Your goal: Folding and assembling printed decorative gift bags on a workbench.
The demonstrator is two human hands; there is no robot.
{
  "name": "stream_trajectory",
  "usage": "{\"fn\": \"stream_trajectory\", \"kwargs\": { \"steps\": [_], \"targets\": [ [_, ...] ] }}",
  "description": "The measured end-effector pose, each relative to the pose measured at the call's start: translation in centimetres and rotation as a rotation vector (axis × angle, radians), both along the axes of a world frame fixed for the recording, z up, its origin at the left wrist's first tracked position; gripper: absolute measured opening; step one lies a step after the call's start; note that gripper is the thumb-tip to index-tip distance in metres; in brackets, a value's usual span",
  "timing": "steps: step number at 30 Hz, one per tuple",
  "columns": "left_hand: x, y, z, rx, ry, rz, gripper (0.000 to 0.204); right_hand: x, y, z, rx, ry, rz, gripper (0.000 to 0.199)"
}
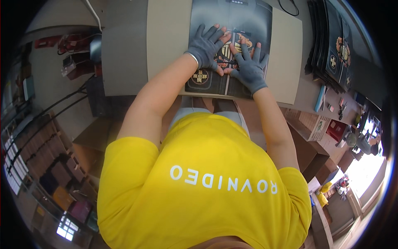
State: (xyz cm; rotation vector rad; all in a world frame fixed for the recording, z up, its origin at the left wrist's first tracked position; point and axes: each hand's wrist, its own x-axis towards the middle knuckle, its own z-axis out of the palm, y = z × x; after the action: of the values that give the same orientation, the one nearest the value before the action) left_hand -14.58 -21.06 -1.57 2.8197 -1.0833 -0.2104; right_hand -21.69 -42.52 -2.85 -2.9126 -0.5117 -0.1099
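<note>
A flat dark printed sheet point(248, 16) with gold and red artwork and a light line down its middle lies on a beige board point(286, 62). Both my hands wear grey gloves that leave the fingertips bare. My left hand point(206, 46) rests flat on the sheet's left half, its fingers spread. On the right half my right hand point(250, 68) also lies flat, fingers apart. The two thumbs come close together near the middle line. Part of the artwork is hidden under my hands, and neither hand grips anything.
At the right stands a stack of similar dark printed pieces point(331, 45). Scissors point(341, 111) and a blue strip-like item point(320, 98) lie nearer on that side. A black cable point(289, 11) curls at the far edge. Open cardboard boxes point(306, 155) stand below the table at right.
</note>
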Motion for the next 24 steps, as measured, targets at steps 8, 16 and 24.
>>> {"fn": "stream_trajectory", "kwargs": {
  "steps": [8, 16, 24],
  "targets": [
    [0.1, 0.0, 0.4, -0.019, 0.013, -0.005, 0.138, 0.0, 0.4, 0.8, -0.077, 0.116, -0.017, 0.093],
    [-0.5, -1.9, 2.1, 0.13, 0.078, 0.004, 0.138, 0.2, -0.3, -0.9, -0.042, 0.133, -0.136, 0.091],
    [-0.4, -2.5, 2.0, 0.162, 0.082, 0.039, 0.137, 8.2, -2.5, -3.2, 0.004, -0.216, -0.292, 0.082]
  ]
}}
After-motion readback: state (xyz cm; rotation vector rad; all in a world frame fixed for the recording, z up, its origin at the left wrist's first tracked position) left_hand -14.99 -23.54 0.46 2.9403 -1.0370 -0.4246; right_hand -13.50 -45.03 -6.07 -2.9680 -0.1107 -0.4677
